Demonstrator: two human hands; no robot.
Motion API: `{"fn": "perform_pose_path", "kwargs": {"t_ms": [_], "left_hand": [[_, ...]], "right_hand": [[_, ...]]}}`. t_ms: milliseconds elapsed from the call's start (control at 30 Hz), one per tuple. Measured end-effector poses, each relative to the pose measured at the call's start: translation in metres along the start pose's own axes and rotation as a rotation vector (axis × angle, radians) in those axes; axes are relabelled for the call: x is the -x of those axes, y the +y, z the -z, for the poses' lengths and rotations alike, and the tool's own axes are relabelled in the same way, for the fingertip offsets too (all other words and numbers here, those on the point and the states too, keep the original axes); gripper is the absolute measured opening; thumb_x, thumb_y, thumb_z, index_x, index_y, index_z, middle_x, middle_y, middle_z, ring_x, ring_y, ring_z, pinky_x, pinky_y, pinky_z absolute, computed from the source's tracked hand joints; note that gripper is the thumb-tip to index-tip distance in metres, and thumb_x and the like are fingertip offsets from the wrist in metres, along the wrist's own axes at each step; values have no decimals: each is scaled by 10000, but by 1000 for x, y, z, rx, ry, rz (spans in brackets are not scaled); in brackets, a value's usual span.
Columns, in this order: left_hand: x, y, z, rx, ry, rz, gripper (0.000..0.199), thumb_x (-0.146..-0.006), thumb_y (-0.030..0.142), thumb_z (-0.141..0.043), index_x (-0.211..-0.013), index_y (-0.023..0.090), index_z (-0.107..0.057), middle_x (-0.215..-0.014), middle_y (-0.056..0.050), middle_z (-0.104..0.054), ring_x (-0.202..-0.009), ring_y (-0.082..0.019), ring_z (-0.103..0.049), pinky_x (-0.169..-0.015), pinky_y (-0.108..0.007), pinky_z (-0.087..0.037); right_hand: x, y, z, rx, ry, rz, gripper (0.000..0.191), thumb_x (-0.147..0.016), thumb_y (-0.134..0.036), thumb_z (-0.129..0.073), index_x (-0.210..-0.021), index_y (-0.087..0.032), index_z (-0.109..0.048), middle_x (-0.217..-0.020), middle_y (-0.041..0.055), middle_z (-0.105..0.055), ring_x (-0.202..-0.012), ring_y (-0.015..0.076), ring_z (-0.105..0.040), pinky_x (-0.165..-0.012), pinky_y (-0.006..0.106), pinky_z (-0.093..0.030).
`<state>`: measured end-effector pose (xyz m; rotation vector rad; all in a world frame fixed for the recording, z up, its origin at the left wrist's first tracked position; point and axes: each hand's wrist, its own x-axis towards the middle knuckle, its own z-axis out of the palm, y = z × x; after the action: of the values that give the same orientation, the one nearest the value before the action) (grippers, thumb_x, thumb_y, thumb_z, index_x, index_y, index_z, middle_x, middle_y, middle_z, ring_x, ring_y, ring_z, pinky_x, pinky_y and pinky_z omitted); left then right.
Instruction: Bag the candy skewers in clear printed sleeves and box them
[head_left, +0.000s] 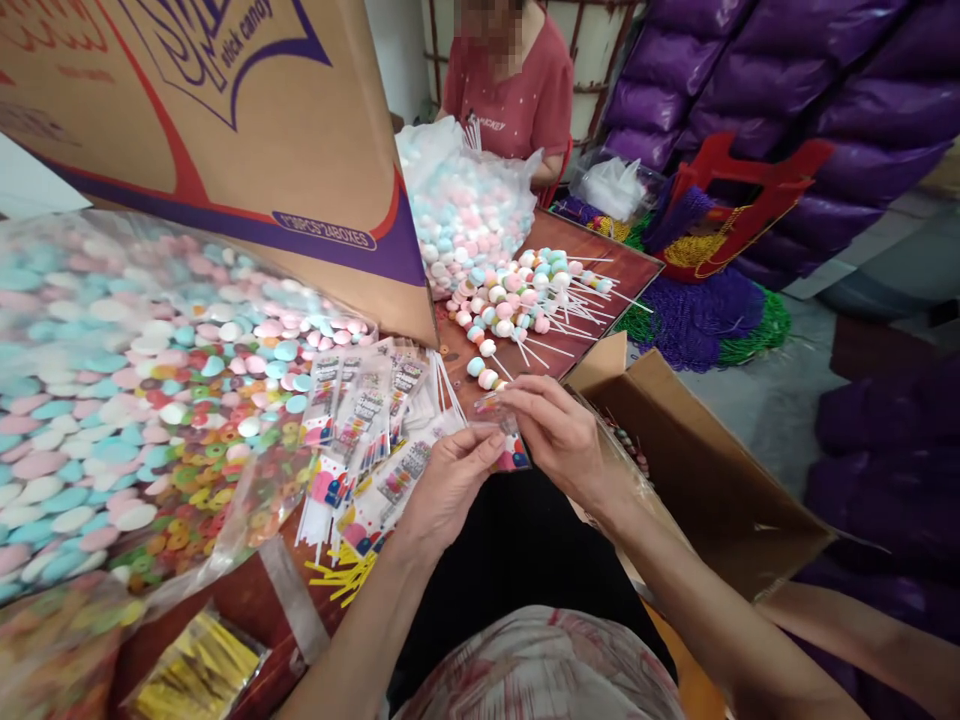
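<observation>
My left hand [456, 475] pinches the edge of a small clear printed candy bag [513, 452] between thumb and fingers, above my lap. My right hand [561, 436] is closed at the bag's upper end, its fingertips at the clear plastic. Whether anything is inside the bag is hard to make out. Just beyond my fingers lies a marshmallow candy stick [487, 379], with a heap of similar candy sticks [517, 300] behind it. Left of my left hand are several flat printed bags [367, 410], with white sticks [448, 385] and yellow twist ties [346, 575] beside them.
A large sheet of plastic holds loose marshmallows [67, 450] and gummy rings [202, 480] at left. A tall carton [300, 150] stands behind them. At my right is an open cardboard box [720, 490]. Across the table sits a person [517, 90] behind a marshmallow bag [472, 210].
</observation>
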<state>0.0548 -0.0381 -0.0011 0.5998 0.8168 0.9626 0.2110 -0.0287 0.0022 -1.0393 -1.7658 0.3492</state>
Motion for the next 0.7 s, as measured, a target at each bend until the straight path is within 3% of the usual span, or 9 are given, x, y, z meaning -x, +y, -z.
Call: {"fn": "perform_pose_path", "kwargs": {"t_ms": [133, 233, 333, 433, 533, 700], "left_hand": [[-11, -1, -8, 176, 185, -123, 197, -599, 228, -888, -709, 157, -741, -727, -1, -701, -701, -90, -621, -744, -216, -499], [-17, -4, -15, 247, 232, -176, 216, -591, 239, -893, -658, 146, -711, -679, 5, -682, -678, -90, -623, -722, -216, -504], [-18, -7, -22, 261, 205, -209, 203, -627, 246, -878, -662, 144, -706, -687, 13, -675, -684, -83, -621, -733, -214, -511], [-13, -5, -24, 247, 209, -230, 175, -669, 259, -857, -732, 158, -729, -787, 2, -712, -746, -92, -645, -746, -212, -519], [-8, 0, -16, 232, 262, -207, 179, -724, 303, -820, -834, 182, -748, -892, -15, -735, -800, -112, -663, -710, -209, -522], [-8, 2, -1, 128, 373, -306, 204, -649, 271, -867, -759, 145, -750, -755, -10, -716, -720, -93, -649, -728, -190, -522]], "right_hand": [[10, -12, -7, -229, 170, -376, 177, -964, -237, -540, -1070, -216, -680, -992, 52, -684, -881, 162, -654, -808, 308, -541], [21, -22, -19, -443, 165, -587, 152, -890, -313, -652, -1001, -214, -681, -894, 24, -693, -792, 162, -640, -745, 294, -531], [22, -24, -32, -564, 240, -668, 151, -775, -295, -761, -870, -205, -686, -816, -1, -676, -739, 153, -603, -720, 278, -500], [17, -18, -34, -609, 291, -711, 148, -790, -298, -743, -746, -191, -651, -711, -27, -611, -678, 125, -530, -685, 253, -447], [11, -12, -27, -608, 164, -716, 212, -830, -322, -699, -701, -181, -608, -661, -38, -533, -641, 109, -451, -629, 236, -381], [12, -10, -24, -521, -24, -707, 306, -882, -370, -623, -660, -182, -530, -623, -45, -418, -608, 104, -351, -567, 239, -299]]}}
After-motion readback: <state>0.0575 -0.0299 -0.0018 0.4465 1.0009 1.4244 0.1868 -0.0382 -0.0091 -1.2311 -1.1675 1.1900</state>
